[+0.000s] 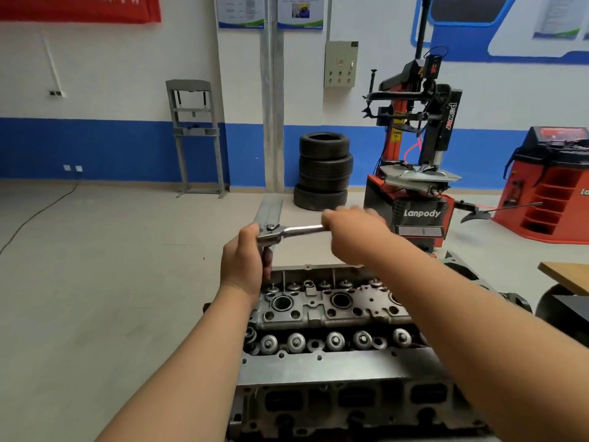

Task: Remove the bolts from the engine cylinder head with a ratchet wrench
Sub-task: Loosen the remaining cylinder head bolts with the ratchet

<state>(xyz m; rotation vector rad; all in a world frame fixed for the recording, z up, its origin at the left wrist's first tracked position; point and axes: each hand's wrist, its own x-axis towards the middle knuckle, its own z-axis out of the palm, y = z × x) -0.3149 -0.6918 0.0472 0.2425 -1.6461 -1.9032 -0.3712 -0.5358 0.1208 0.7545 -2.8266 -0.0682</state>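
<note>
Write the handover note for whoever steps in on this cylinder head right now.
Hands: the left hand grips the vertical extension just under the ratchet head. The right hand is wrapped round the handle of the ratchet wrench, blurred.
Things: the wrench stands over the far-left end of the cylinder head. Its lower tip is hidden behind the left hand.
Done: cannot tell, no loose bolts in view.
Left: probably work this bolt out, then check the remaining positions.
</note>
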